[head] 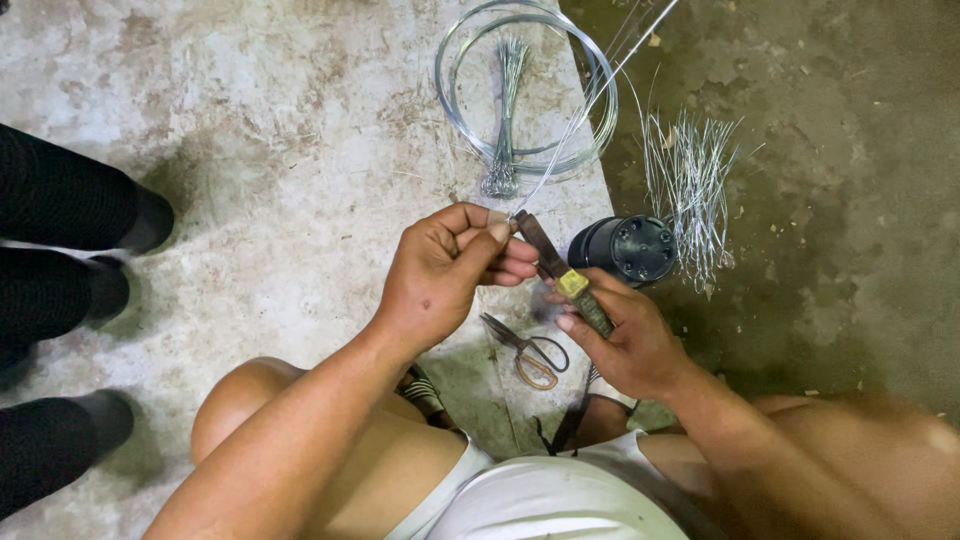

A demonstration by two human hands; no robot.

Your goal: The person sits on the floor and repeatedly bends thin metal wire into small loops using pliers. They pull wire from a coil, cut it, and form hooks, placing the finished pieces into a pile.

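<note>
My left hand (445,275) pinches a thin silver wire (590,95) between thumb and fingers; the strand runs up and away to the right. My right hand (625,340) grips a dark stick-like tool (555,265) with a yellow band, its tip meeting the wire at my left fingertips. Both hands are held above my bare knees, over a pale concrete slab (280,150).
A coil of wire (455,110) lies ahead with a bundle of twisted wire pieces (505,120) inside. Loose cut wires (690,180) lie on the darker floor right. A black round object (630,248) and scissors (530,350) sit close. Another person's dark-clad legs (60,260) stand left.
</note>
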